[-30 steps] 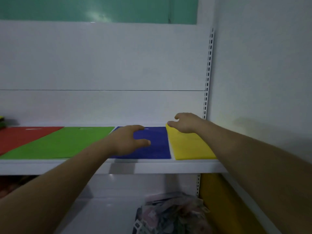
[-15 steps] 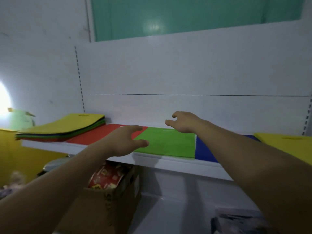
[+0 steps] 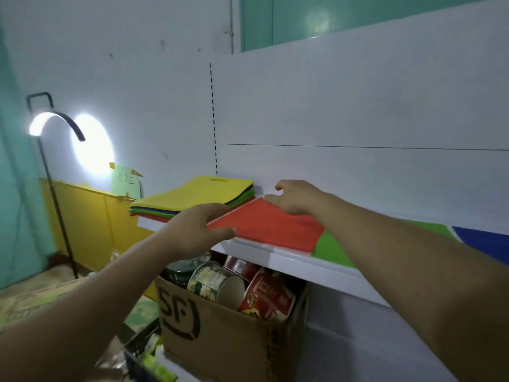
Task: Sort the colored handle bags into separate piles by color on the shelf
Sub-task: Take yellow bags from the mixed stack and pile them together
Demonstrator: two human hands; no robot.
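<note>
A mixed stack of handle bags (image 3: 203, 192), with a yellow one on top and green, blue and red edges beneath, lies at the left end of the white shelf (image 3: 289, 257). To its right sit a red pile (image 3: 272, 228), a green pile (image 3: 332, 248) and a blue pile (image 3: 486, 238). My left hand (image 3: 192, 234) reaches over the shelf's front edge between the stack and the red pile, fingers spread and holding nothing. Over the red pile's back corner, my right hand (image 3: 296, 198) hovers with loosely curled fingers, also holding nothing.
Under the shelf stands a cardboard box (image 3: 220, 329) full of cans. A lit arc floor lamp (image 3: 53, 125) and a yellow cabinet (image 3: 82, 216) stand at the left. The white back panel rises behind the piles.
My view and both hands have swept left along the shelf, from the blue and yellow piles past the green pile to the red pile and the mixed stack. Neither hand's pose changed.
</note>
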